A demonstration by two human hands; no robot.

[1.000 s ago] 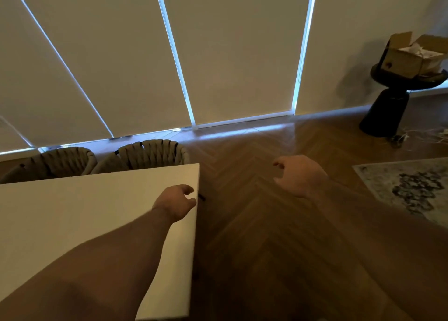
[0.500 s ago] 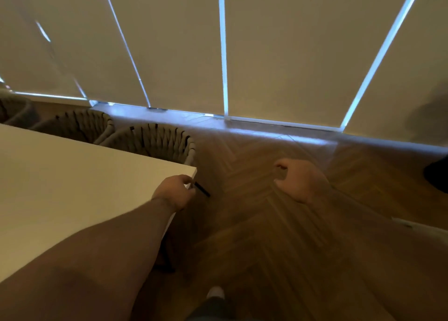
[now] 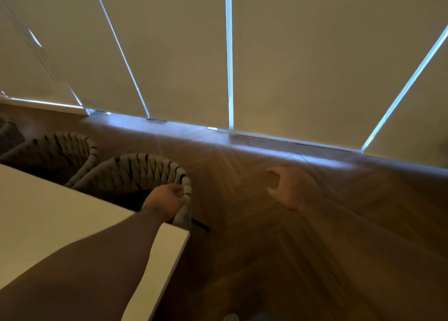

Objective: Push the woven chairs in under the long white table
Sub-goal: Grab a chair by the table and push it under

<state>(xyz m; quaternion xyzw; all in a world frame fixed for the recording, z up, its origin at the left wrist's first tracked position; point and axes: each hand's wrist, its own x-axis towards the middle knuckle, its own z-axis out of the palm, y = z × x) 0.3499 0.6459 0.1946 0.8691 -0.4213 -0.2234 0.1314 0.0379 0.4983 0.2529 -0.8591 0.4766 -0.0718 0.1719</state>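
Three woven chairs stand along the far side of the white bench (image 3: 60, 211). The near chair (image 3: 135, 172) sits at the bench corner with its seat partly under the top. A second chair (image 3: 55, 148) is just beside it to the left, and only a sliver of the third chair (image 3: 8, 134) shows at the frame edge.

Half a second ago the left hand (image 3: 167, 199) hung over the bench corner, short of the chair. Now it is past the corner and on the front end of the near chair's woven rim. Its fingers (image 3: 179, 193) curl against the rim in a grip, though blur hides how far they wrap round. The forearm crosses the bench corner. A thin black chair leg (image 3: 201, 225) juts out over the floor (image 3: 242, 260) just right of that corner, as it did before.

The right hand (image 3: 291, 187) is much as it was, held in the air over the herringbone floor and well apart from any chair. Its fingers are loosely curled with the thumb spread away, and it holds nothing.

The view has swung left and closer since a second ago. The near chair's back now shows almost whole, and the drawn blinds (image 3: 169, 53) with their bright gaps fill the top. The toe of a shoe (image 3: 230, 317) shows at the bottom edge.
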